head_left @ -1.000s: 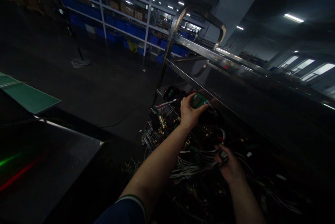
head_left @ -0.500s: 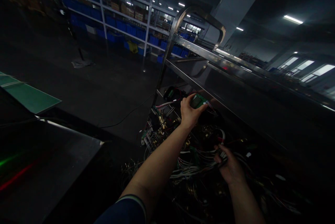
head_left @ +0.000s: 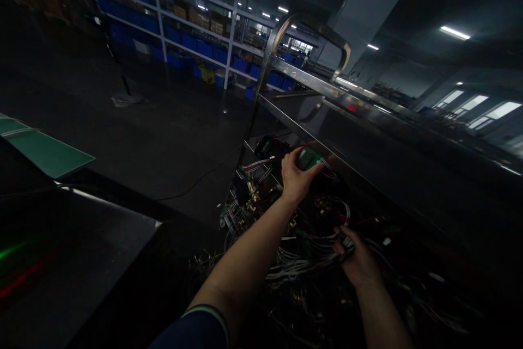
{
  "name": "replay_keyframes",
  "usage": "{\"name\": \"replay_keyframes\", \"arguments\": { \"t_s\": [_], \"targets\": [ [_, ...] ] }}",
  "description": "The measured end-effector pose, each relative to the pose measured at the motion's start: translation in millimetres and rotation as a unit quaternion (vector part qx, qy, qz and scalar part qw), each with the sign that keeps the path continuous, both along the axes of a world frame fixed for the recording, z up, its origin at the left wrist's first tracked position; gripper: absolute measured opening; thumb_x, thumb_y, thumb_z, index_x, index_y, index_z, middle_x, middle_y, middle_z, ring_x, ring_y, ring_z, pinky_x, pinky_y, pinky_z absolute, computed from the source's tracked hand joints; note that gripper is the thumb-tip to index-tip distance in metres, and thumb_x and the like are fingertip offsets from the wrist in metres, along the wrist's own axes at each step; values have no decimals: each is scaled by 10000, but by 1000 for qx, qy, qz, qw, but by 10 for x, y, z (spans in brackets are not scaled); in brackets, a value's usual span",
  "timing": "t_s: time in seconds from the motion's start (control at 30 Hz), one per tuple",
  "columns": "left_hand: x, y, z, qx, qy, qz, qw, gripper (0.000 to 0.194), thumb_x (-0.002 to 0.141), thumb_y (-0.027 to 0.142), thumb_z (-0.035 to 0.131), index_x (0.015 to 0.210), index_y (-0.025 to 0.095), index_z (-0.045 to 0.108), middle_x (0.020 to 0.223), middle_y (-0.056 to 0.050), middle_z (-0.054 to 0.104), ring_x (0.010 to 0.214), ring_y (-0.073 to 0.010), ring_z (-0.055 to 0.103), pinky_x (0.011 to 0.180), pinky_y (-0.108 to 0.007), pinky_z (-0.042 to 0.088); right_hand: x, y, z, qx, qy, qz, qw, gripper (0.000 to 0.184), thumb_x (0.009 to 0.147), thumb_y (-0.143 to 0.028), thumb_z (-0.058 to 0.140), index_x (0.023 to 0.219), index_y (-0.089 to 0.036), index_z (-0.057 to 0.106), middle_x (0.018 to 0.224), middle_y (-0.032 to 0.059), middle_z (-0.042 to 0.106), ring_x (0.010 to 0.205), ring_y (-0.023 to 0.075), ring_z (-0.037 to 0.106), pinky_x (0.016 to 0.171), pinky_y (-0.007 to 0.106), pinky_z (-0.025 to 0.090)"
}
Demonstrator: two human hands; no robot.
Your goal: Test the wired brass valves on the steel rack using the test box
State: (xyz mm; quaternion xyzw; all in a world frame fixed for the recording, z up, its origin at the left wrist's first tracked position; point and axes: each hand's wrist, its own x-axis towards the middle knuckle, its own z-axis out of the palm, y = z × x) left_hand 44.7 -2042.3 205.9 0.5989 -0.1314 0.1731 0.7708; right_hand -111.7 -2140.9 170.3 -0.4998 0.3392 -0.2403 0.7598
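Observation:
A green circuit board [head_left: 309,159] with a dark rectangular face is held up by my left hand [head_left: 295,172], its thumb and fingers closed on opposite edges. Thin wires run from a white connector on the board's right side. Lower and to the right, my right hand [head_left: 356,256] is closed around some wires, though what exactly lies between its fingertips is too dark to tell. Beneath both hands spreads a tangle of white cables [head_left: 300,267] with brass-coloured fittings [head_left: 253,192]. Behind the left hand sits a round black part [head_left: 269,146] with wires.
A metal rack [head_left: 294,70] with a curved handle rises just beyond my hands, its shelf edge slanting down rightward. At left stands a metal-edged table [head_left: 118,210] beside a green mat [head_left: 49,153]. Shelving with blue bins [head_left: 190,40] stands across the floor.
Almost nothing differs. The camera view has shifted very slightly, while both hands keep the same grips in nearly the same places.

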Motion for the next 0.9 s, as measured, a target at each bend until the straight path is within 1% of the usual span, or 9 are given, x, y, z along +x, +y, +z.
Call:
{"name": "replay_keyframes", "arguments": {
  "t_s": [0.13,0.3,0.43,0.73,0.9],
  "targets": [
    [-4,-7,-2,2,3,5,1000,523,601,322,800,1064,197,593,1043,-60,597,1024,-222,537,907,-349,420,0,1,4,3,2,1,1000,403,339,-257,837,641,-148,593,581,-43,622,363,28,390,348,175,368],
    [-2,-8,1,7,5,11,1000,470,616,330,791,1023,192,600,1036,-62,593,1019,-220,537,894,-344,424,5,-5,2,6,1,3,1000,412,338,-259,839,650,-148,593,587,-45,623,364,28,386,328,175,343],
    [-14,0,12,9,7,9,1000,498,602,341,801,1029,190,594,1040,-62,594,1017,-220,537,895,-342,423,0,-11,0,4,1,-1,1000,422,338,-249,837,668,-151,593,598,-40,631,371,32,396,337,177,352],
    [-13,-7,13,12,3,12,1000,486,614,332,794,1028,178,595,1036,-71,593,1011,-219,533,896,-344,427,6,-3,2,3,5,6,1000,392,346,-268,832,637,-139,602,575,-42,606,372,28,388,343,181,355],
    [-13,-12,6,11,5,14,1000,502,603,352,799,1031,192,591,1039,-65,596,1018,-218,537,892,-339,428,13,-11,-2,2,5,-6,1000,400,331,-254,831,628,-138,589,575,-38,612,369,29,389,351,180,357]
  ]
}}
